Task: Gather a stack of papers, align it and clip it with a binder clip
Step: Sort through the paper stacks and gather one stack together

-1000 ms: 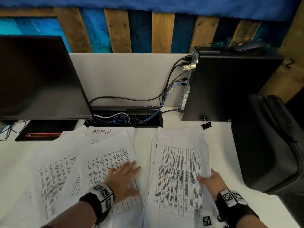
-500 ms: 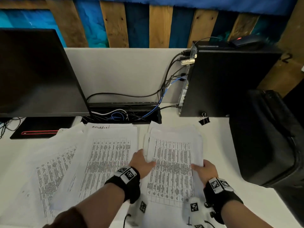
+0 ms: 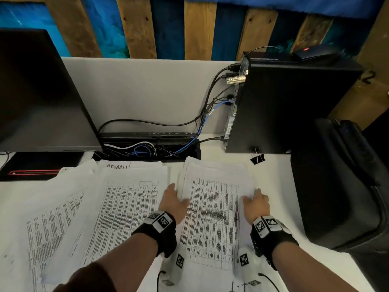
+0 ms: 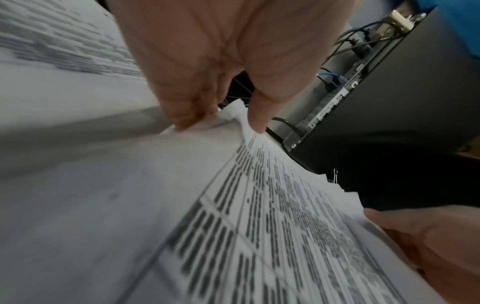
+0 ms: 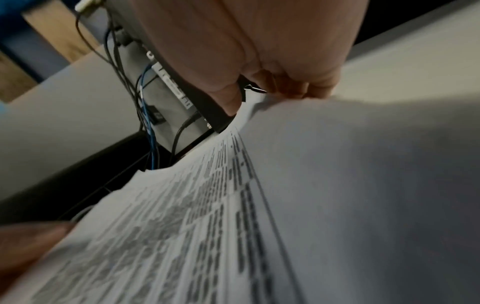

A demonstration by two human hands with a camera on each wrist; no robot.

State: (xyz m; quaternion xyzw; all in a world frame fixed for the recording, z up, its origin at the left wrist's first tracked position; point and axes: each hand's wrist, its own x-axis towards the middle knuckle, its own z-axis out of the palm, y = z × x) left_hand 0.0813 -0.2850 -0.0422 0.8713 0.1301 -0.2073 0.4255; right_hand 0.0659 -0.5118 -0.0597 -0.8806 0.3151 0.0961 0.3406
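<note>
The stack of papers (image 3: pixel 212 216) lies on the white bench (image 3: pixel 280 186), in front of the black computer case (image 3: pixel 290 106). The left hand (image 3: pixel 173 204) pinches its left edge, thumb on top. The right hand (image 3: pixel 255 205) pinches the right edge the same way. The binder clip (image 3: pixel 257 158) stands apart, beside the case. More loose sheets (image 3: pixel 117 209) lie to the left.

Paper stack (image 3: pixel 212 220): on desk (image 3: pixel 280 186), between left hand (image 3: pixel 173 202) and right hand (image 3: pixel 255 204)
Loose sheets (image 3: pixel 117 209): left of stack
Binder clip (image 3: pixel 257 158): behind stack, rightward, against computer tower (image 3: pixel 290 106)
Monitor (image 3: pixel 40 95): far left
Bag (image 3: pixel 345 184): right
</note>
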